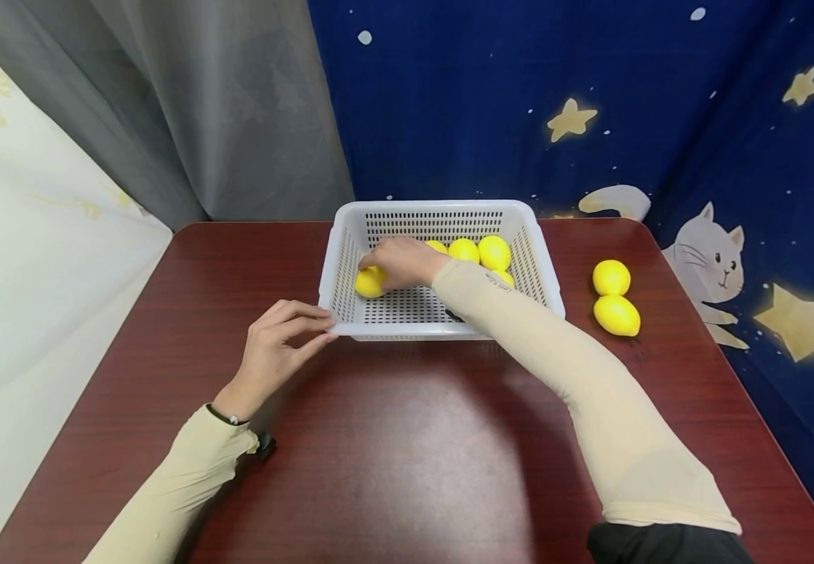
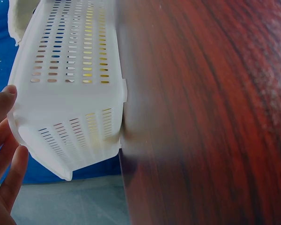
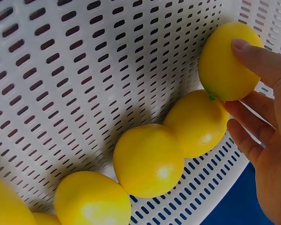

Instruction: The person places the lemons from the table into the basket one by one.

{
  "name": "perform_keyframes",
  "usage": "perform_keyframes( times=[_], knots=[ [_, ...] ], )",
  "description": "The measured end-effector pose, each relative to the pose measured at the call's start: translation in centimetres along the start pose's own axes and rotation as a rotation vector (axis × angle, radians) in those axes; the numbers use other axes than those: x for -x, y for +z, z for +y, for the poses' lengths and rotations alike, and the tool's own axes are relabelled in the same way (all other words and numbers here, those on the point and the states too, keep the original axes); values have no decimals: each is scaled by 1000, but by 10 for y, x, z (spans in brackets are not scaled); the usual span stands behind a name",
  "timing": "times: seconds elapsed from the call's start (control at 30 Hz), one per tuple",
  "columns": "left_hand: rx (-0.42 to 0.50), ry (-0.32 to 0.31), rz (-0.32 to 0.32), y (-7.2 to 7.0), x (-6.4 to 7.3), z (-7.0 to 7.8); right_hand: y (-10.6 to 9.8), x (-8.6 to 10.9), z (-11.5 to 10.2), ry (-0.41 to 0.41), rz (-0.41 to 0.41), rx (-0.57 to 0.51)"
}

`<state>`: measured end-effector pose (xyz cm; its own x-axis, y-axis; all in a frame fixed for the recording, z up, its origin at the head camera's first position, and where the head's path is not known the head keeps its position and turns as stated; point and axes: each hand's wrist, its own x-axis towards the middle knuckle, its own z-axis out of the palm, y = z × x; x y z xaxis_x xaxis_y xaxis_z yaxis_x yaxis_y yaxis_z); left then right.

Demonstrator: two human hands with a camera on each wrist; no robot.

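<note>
A white perforated plastic basket (image 1: 407,330) stands toward the back of the table, with several yellow lemons inside. My right hand (image 1: 407,262) reaches into it and grips a lemon (image 1: 370,283) at the left end. In the right wrist view, thumb and fingers hold that lemon (image 3: 228,61), its greenish tip pointing down beside another lemon (image 3: 196,123). More lemons (image 3: 149,160) line up along the basket's far wall. My left hand (image 1: 281,345) touches the basket's front left corner, thumb and fingertips at the rim; the left wrist view shows them at the corner too.
Two more lemons, one (image 1: 612,278) behind the other (image 1: 616,316), lie on the dark red table (image 1: 407,439) right of the basket. A grey curtain (image 1: 237,110) and a blue star-patterned curtain (image 1: 463,102) hang behind the table's back edge.
</note>
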<state>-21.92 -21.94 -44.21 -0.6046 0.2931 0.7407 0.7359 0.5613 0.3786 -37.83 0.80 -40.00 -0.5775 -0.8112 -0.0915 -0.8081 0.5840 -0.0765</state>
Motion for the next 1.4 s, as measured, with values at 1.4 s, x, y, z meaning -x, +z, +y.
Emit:
perform_keyframes(
  times=[1.4],
  knots=[
    [12, -9, 3, -1, -1, 4, -49, 33, 5, 34, 2, -63]
  ],
)
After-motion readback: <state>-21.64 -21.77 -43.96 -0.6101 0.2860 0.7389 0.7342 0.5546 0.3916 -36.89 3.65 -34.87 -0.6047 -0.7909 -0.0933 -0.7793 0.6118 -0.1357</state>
